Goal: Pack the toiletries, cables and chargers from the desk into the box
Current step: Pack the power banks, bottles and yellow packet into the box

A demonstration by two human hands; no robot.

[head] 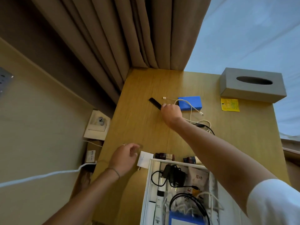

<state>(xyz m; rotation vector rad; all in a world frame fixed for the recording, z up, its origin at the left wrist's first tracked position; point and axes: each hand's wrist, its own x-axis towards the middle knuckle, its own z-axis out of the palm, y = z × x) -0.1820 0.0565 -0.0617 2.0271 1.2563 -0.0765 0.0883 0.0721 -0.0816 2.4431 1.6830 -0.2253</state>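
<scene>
Item: black comb [155, 103], taken up at its near end by the right hand [171, 113].

The fingers are curled onto the comb's end, apparently closing on it, so that it can be carried to the white box [146, 192] at the desk's [139, 127] near edge (already part-filled with cables and a charger). The left hand [124, 157] is held loosely curled, holding nothing, just beside the white charger [145, 159]. The blue power bank [190, 103] and white cable [191, 109] remain unpacked, well apart from the box.

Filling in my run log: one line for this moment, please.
right hand: on black comb | left hand: empty, beside white charger | box: partly packed
</scene>
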